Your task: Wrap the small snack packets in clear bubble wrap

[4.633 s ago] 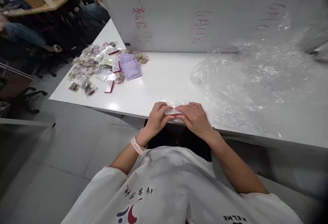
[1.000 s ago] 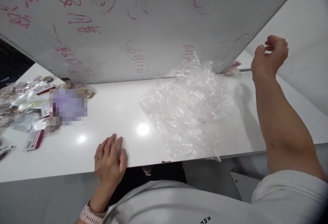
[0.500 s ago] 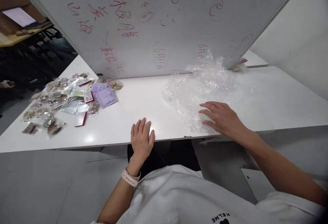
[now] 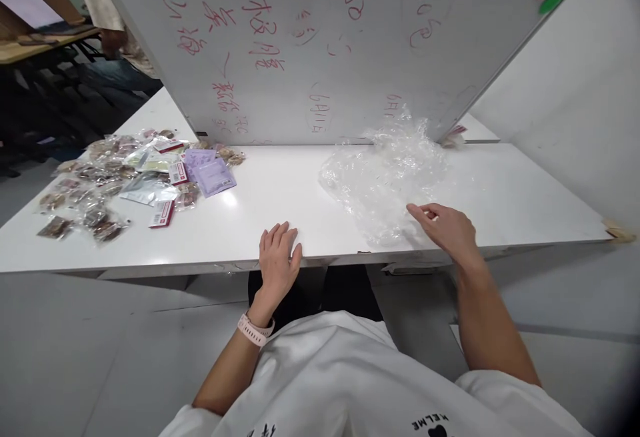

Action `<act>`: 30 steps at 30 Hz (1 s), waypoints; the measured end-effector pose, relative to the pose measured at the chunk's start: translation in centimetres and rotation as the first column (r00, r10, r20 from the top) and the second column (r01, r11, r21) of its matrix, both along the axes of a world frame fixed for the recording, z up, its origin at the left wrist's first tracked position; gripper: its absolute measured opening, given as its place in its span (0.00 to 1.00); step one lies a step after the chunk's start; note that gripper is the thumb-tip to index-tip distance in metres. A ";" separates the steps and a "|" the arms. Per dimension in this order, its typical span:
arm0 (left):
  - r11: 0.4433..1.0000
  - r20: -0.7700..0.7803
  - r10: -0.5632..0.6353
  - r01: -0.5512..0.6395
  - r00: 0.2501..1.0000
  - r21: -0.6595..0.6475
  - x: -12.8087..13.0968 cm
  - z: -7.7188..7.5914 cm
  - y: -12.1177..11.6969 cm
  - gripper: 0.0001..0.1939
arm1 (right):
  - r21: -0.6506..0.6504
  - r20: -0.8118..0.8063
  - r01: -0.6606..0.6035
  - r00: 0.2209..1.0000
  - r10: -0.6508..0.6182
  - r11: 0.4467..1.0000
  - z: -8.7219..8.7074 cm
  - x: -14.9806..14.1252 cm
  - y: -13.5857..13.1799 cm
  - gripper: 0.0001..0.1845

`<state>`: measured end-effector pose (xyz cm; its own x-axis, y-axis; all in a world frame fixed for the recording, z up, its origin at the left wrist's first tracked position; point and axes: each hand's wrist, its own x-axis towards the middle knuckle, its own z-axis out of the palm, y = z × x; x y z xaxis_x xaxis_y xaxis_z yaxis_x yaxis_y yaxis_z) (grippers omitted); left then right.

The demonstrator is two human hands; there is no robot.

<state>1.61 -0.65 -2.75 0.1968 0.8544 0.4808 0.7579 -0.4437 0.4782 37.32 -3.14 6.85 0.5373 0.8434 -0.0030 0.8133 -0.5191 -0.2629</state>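
1 L hand (image 4: 277,253) on tbl (image 4: 290,183), R (image 4: 450,229) nr plastic (image 4: 377,187)

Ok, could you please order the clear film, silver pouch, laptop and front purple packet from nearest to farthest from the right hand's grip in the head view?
From the grip of the right hand:
1. Clear film: immediately beside it; contact is unclear.
2. Front purple packet: well to the left.
3. Silver pouch: farther left.
4. Laptop: far background, upper left.
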 end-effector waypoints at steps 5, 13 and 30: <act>1.000 -0.024 -0.022 0.022 0.999 0.001 -0.2 0.0 0.0 0.14 | 0.196 -0.009 0.098 0.995 -0.099 0.976 -0.2 -0.7 3.0 0.39; 1.000 -0.020 -0.024 0.024 1.000 0.013 -0.2 -0.1 -0.2 0.13 | -0.038 0.067 -0.130 0.989 0.133 0.991 0.6 1.3 5.0 0.33; 0.832 0.854 0.390 0.264 0.344 -0.487 -3.8 4.3 1.8 0.26 | 0.339 -0.006 -0.926 -0.181 0.983 -0.169 2.7 -17.6 3.1 0.22</act>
<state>-2.22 1.16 1.54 -0.1397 0.9772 -0.1600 -0.2872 0.1147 0.9510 19.67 -0.05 9.51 -0.8791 0.3860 0.2797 0.2455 0.8695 -0.4286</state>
